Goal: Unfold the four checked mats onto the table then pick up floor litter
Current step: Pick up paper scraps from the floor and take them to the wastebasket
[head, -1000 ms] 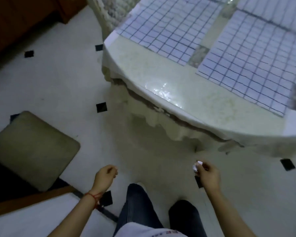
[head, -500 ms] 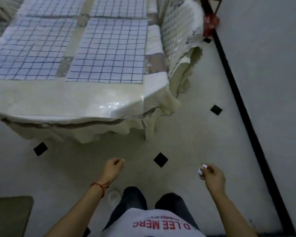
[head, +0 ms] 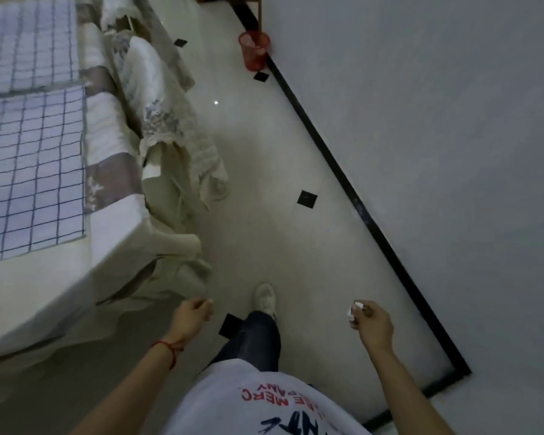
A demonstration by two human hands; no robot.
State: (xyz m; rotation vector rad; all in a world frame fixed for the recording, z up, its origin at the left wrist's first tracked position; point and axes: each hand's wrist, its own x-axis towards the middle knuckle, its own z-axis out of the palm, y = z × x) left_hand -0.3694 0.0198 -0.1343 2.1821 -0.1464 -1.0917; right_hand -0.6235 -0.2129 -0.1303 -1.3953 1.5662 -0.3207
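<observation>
Now past the table's corner (head: 132,215) with mats (head: 32,171) spread, the right hand (head: 371,324) pinches white litter (head: 354,310), the left hand (head: 192,315) hangs loosely curled, and a red bin (head: 253,50) has come into view ahead.

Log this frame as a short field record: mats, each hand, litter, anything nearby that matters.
mats: two checked mats visible, lying flat on the table
left hand: loosely curled, holding nothing
right hand: pinches a white scrap of litter
nearby: red mesh bin by the wall, ahead
person: standing, one shoe forward
</observation>
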